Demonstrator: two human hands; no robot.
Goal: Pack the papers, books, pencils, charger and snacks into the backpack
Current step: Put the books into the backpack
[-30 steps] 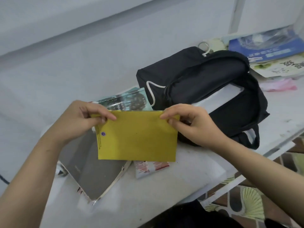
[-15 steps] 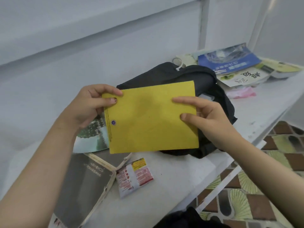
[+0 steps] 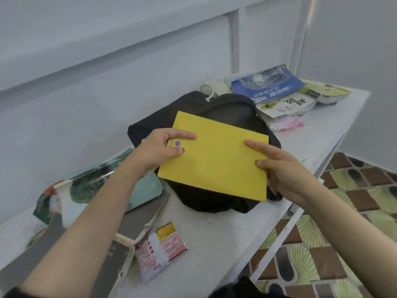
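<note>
Head view: left hand (image 3: 158,152) and right hand (image 3: 284,175) holding yellow envelope (image 3: 214,162), each grip pinching a side edge, over black backpack (image 3: 227,108) lying on worktop (image 3: 214,229). Backpack contents hidden. Snack packet (image 3: 160,248) and books (image 3: 268,87) lying outside it on worktop.

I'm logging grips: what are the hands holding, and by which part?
The yellow envelope: the left hand pinches the short edge by the sticker, the right hand the opposite edge, over the backpack.
</note>
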